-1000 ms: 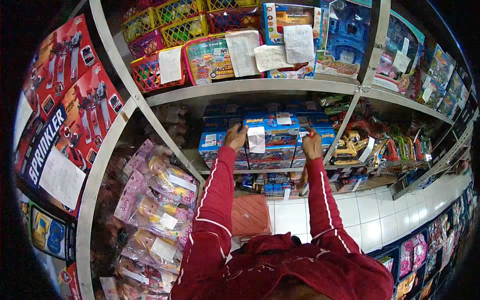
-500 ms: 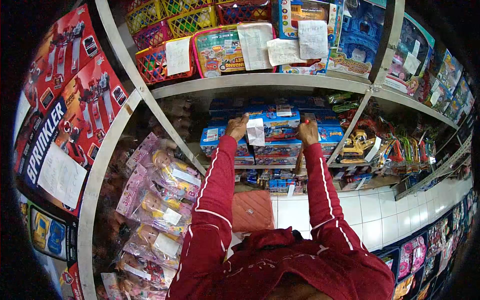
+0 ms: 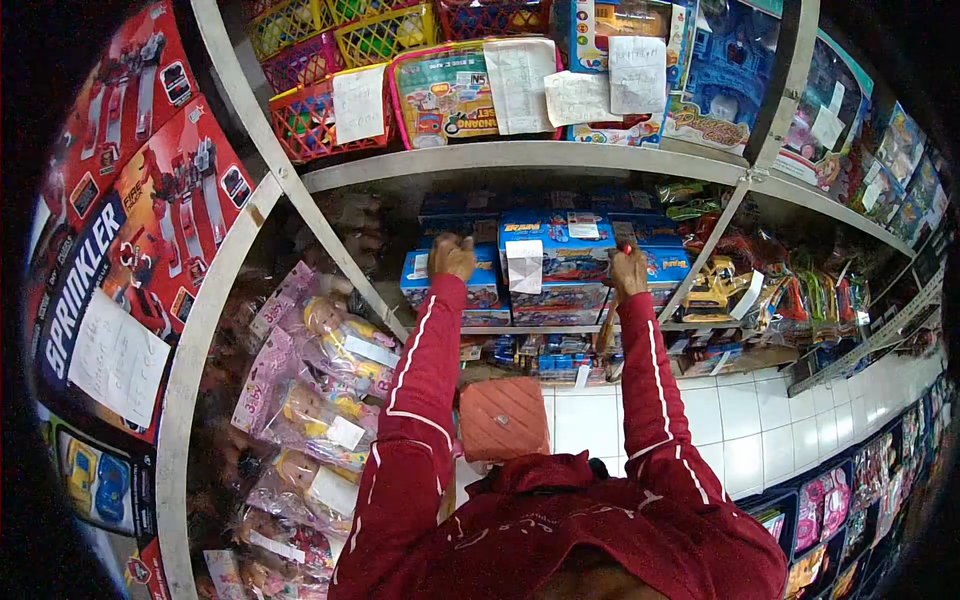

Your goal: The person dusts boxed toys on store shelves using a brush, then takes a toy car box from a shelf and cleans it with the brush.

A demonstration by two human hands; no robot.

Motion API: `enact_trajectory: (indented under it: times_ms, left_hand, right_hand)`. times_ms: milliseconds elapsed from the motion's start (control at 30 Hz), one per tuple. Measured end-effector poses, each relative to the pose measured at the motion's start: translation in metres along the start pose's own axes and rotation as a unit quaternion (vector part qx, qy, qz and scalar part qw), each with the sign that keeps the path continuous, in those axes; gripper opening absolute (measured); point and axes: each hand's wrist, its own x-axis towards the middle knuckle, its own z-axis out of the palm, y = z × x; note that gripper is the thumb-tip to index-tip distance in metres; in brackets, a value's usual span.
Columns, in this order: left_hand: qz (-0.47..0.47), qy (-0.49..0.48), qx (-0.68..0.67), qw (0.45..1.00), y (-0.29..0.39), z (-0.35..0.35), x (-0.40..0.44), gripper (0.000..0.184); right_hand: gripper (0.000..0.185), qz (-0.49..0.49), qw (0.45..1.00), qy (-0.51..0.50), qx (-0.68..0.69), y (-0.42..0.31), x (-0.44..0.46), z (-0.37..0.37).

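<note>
My left hand (image 3: 452, 258) is over the blue toy box (image 3: 478, 285) on the left of the middle shelf. Its fingers look loosely bent and slightly apart, with nothing seen in them. To its right sits a stack of blue toy train boxes (image 3: 580, 238), with a white paper tag (image 3: 524, 266) on the front. At the right side of this stack, my right hand (image 3: 628, 272) is closed around a thin stick with a red tip (image 3: 627, 247). A brown part (image 3: 606, 328), apparently of the same stick, hangs below the hand.
A metal shelf edge (image 3: 540, 160) runs above my hands, with boxed toys and baskets on it. Bagged dolls (image 3: 325, 400) fill the left side. Bagged toy vehicles (image 3: 718, 290) lie to the right. On the tiled floor is an orange-red stool (image 3: 502, 420).
My left hand has let go of the train box's left corner and moved left and slightly down. The top train box sits closer to me. My right hand has shifted slightly right.
</note>
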Motion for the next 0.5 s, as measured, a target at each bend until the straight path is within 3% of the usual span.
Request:
enact_trajectory:
  times_ms: [33, 100, 133, 167, 267, 333, 367, 467, 500]
  left_hand:
    - [0.025, 0.105, 0.078, 0.991, -0.024, 0.008, -0.001, 0.052]
    - [-0.017, -0.055, 0.143, 0.988, -0.101, 0.061, 0.01, 0.044]
    - [0.009, -0.089, 0.142, 0.986, -0.128, 0.078, 0.01, 0.043]
    - [0.034, -0.123, 0.141, 0.982, -0.151, 0.092, 0.007, 0.043]
    - [0.115, -0.324, 0.249, 0.905, -0.113, 0.054, 0.007, 0.048]
    - [0.023, -0.29, 0.234, 0.927, -0.095, 0.054, -0.001, 0.056]
    - [-0.096, -0.168, 0.161, 0.968, -0.095, 0.067, -0.012, 0.061]
    - [-0.231, -0.178, 0.062, 0.955, -0.118, 0.097, -0.002, 0.083]
    - [-0.186, -0.13, 0.105, 0.968, -0.115, 0.106, -0.005, 0.083]
  right_hand:
    - [0.033, -0.039, 0.998, 0.014, -0.049, -0.001, 0.002, -0.002]
    - [0.033, -0.077, 0.993, 0.04, -0.075, 0.014, 0.011, 0.002]
    - [0.034, -0.096, 0.99, 0.053, -0.088, 0.019, 0.016, 0.003]
    - [0.034, -0.049, 0.993, 0.022, -0.105, 0.015, 0.018, 0.001]
    - [0.035, -0.059, 0.988, 0.025, -0.143, 0.019, 0.02, 0.001]
    - [0.037, -0.021, 0.985, 0.021, -0.168, 0.004, 0.015, 0.0]
    - [0.037, 0.0, 0.983, 0.021, -0.181, -0.002, 0.011, -0.002]
    - [0.039, -0.007, 0.985, 0.014, -0.173, 0.0, 0.013, -0.004]
    - [0.04, -0.003, 0.985, 0.014, -0.17, -0.002, 0.011, -0.004]
